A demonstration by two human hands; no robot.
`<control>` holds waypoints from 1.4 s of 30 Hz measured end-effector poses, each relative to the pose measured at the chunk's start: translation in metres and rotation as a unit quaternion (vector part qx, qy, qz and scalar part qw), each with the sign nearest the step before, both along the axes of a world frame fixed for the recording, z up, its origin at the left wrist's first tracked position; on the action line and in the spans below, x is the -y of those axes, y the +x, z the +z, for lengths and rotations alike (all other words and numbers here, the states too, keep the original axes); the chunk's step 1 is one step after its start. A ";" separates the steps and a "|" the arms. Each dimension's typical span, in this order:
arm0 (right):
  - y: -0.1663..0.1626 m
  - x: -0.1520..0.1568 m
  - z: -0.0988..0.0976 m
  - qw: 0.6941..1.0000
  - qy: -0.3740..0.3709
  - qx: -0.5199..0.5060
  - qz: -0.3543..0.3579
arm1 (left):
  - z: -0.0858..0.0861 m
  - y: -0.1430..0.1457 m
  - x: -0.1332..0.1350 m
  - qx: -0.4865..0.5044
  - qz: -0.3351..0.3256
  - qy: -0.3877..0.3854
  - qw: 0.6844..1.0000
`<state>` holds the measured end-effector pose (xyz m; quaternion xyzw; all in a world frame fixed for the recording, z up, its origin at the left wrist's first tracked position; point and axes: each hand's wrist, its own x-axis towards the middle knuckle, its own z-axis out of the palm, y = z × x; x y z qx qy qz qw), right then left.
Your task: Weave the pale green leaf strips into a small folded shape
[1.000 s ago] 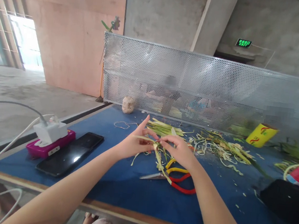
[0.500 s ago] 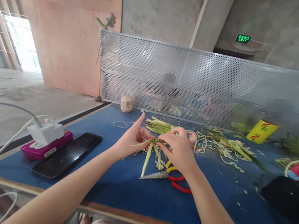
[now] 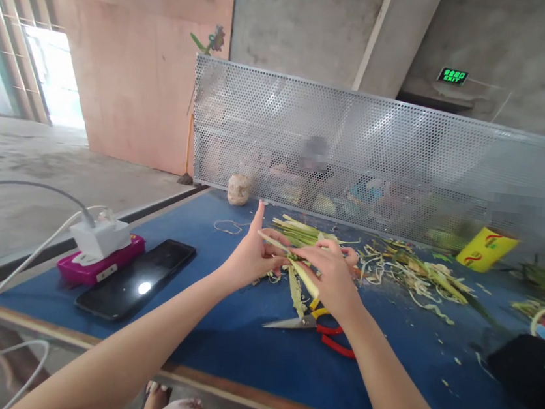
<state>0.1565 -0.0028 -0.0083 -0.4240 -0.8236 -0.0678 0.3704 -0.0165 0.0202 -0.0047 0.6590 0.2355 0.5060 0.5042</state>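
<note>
My left hand [image 3: 249, 261] and my right hand [image 3: 331, 273] meet above the blue table [image 3: 236, 351], both pinching a bundle of pale green leaf strips [image 3: 296, 276]. The left index finger sticks straight up while its other fingers close on the strips. The right fingers curl over the strips from the other side. Loose ends hang down toward the table. Scissors [image 3: 315, 324] with red and yellow handles lie just below the hands. A heap of cut leaves and shavings [image 3: 393, 264] lies behind them.
A black phone [image 3: 136, 279] lies at the left next to a pink box [image 3: 98, 263] bearing a white charger [image 3: 99, 237] with cables. A perforated metal screen [image 3: 380, 164] bounds the far edge. A yellow cup [image 3: 486, 248], twine ball [image 3: 239, 189] and black bag [image 3: 528, 375] are nearby.
The hands have turned the leaf strips; one long strip now points up to the left instead of hanging down. The hands stay pressed together at the same spot.
</note>
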 end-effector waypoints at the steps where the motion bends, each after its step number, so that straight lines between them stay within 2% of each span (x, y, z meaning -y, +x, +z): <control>1: 0.000 0.000 0.000 1.000 0.006 0.004 -0.002 | -0.001 0.000 0.000 -0.002 0.002 0.002 1.000; 9: -0.002 -0.003 -0.005 0.998 0.046 -0.003 -0.037 | -0.002 0.000 0.002 0.007 -0.003 -0.018 1.000; 13: 0.002 -0.008 -0.005 0.998 0.033 -0.044 0.006 | -0.003 -0.002 -0.002 0.002 -0.033 -0.098 0.995; 15: 0.004 -0.011 -0.005 0.998 0.013 -0.053 0.029 | -0.005 -0.002 -0.005 -0.003 -0.065 -0.155 0.986; 17: 0.006 -0.014 -0.008 0.997 -0.015 -0.066 0.047 | -0.006 -0.003 -0.007 -0.005 -0.099 -0.177 0.979; 25: 0.004 -0.012 -0.019 0.974 -0.148 -0.146 0.088 | -0.006 -0.004 -0.004 0.014 -0.122 -0.121 0.985; 30: 0.003 -0.013 -0.018 0.956 -0.210 -0.172 0.111 | -0.007 -0.002 0.001 -0.045 -0.054 -0.051 0.996; 34: 0.000 -0.014 -0.022 0.959 -0.197 -0.197 0.061 | -0.003 -0.003 0.007 -0.111 -0.011 0.011 0.994; 36: -0.002 -0.013 -0.022 0.958 -0.185 -0.210 0.060 | -0.001 -0.003 0.009 -0.126 -0.005 0.033 0.991; 39: -0.002 -0.014 -0.022 0.958 -0.171 -0.223 0.063 | -0.001 -0.004 0.010 -0.152 0.006 0.039 0.988; 42: 0.001 -0.015 -0.020 0.958 -0.190 -0.208 0.057 | -0.001 -0.006 0.009 -0.188 0.025 0.048 0.981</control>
